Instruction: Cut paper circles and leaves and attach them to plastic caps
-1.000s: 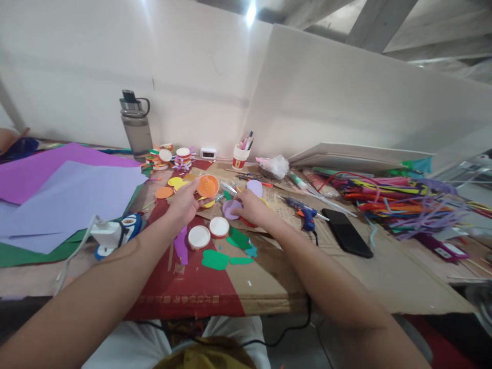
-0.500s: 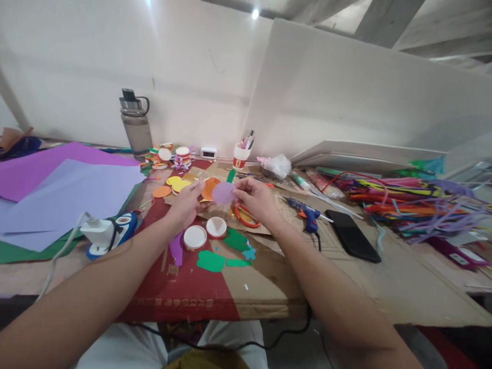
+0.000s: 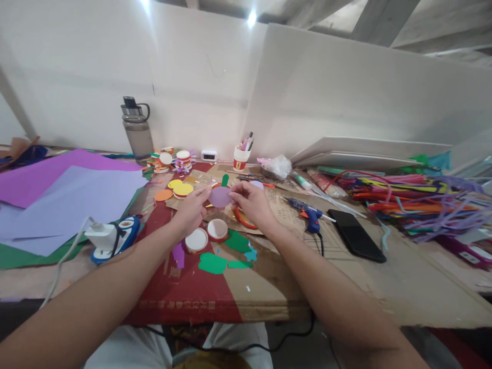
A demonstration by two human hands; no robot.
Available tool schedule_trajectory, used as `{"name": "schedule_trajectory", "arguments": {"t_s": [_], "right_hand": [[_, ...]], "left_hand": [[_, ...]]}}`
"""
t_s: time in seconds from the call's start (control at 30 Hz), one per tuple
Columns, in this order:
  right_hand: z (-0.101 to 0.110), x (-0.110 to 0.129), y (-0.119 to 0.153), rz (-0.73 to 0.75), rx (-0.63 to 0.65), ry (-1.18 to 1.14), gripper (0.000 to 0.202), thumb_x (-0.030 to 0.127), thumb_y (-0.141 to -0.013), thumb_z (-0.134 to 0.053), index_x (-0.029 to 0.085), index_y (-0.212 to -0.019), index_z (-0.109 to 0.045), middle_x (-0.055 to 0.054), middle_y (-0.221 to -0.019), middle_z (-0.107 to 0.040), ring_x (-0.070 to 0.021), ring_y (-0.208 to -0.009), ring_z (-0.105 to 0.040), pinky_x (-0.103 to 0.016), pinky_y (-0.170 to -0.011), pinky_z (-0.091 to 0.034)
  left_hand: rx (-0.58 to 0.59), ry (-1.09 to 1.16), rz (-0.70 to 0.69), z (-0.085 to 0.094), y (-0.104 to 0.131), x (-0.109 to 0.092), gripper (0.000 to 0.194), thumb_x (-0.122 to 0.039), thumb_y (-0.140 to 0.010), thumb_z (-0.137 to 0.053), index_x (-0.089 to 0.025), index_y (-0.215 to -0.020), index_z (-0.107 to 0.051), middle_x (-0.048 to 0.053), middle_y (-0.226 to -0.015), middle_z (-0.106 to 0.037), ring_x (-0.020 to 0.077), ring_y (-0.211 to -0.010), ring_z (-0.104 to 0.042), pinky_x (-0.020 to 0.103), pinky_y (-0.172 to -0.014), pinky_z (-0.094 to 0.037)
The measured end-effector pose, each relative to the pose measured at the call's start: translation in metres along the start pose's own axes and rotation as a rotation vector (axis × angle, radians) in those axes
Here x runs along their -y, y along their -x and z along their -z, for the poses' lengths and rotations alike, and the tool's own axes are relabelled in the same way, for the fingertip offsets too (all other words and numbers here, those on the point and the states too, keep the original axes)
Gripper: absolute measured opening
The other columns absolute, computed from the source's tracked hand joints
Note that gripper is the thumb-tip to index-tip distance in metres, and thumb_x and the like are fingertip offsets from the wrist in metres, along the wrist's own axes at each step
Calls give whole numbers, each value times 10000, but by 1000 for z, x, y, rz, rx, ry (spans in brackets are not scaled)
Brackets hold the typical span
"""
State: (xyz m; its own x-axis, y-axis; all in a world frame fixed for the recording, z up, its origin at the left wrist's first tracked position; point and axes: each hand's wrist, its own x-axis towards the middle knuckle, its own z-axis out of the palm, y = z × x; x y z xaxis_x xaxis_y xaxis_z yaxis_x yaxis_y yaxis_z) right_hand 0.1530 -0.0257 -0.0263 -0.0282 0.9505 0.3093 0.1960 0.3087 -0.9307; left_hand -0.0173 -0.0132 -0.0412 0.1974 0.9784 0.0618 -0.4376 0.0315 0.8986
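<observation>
Between my hands is a purple paper circle (image 3: 220,197), its right edge pinched by the thumb and fingers of my right hand (image 3: 251,204). The fingers of my left hand (image 3: 192,209) close on its left edge. Behind the circle a red rim shows, mostly covered, and a green paper strip (image 3: 225,180) stands out above it. A second purple circle (image 3: 257,184) shows past my right knuckles. Below my hands lie two white round lids (image 3: 196,240) with red rims, and green paper scraps (image 3: 212,263). Under my right hand is a red ring (image 3: 245,219).
Left are purple paper sheets (image 3: 92,200) and a blue power strip (image 3: 125,233). A bottle (image 3: 137,130), a small clock (image 3: 209,155) and a pen cup (image 3: 241,158) stand at the back. Right lie a glue gun (image 3: 312,216), a phone (image 3: 355,234) and pipe cleaners (image 3: 418,202).
The purple circle in my right hand has shifted slightly left, now covering the orange disc by my left hand. A second purple circle has come into sight behind my right hand.
</observation>
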Motion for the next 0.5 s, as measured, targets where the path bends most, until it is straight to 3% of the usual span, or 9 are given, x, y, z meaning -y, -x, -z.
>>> {"name": "schedule_trajectory", "arguments": {"t_s": [0.27,0.5], "right_hand": [[1,2,1,-28,-19,22,99,292,-766,-645,208,-798,-605,8,-714,-623,-130,-570,-587,-278,-550,-507],[0,-5,1,38,-27,94,89,288,-785,-626,221,-819,-577,15,-735,-615,-134,-579,-594,-292,-581,-513]], "left_hand": [[22,-3,31,-3,3,-2,193,-301,-876,-663,-140,-968,-715,100,-1044,-725,194,-893,-704,428,-836,-622],[67,1,24,-3,5,-1,198,-314,-865,-676,-132,-934,-711,97,-991,-725,185,-863,-698,430,-841,-620]]}}
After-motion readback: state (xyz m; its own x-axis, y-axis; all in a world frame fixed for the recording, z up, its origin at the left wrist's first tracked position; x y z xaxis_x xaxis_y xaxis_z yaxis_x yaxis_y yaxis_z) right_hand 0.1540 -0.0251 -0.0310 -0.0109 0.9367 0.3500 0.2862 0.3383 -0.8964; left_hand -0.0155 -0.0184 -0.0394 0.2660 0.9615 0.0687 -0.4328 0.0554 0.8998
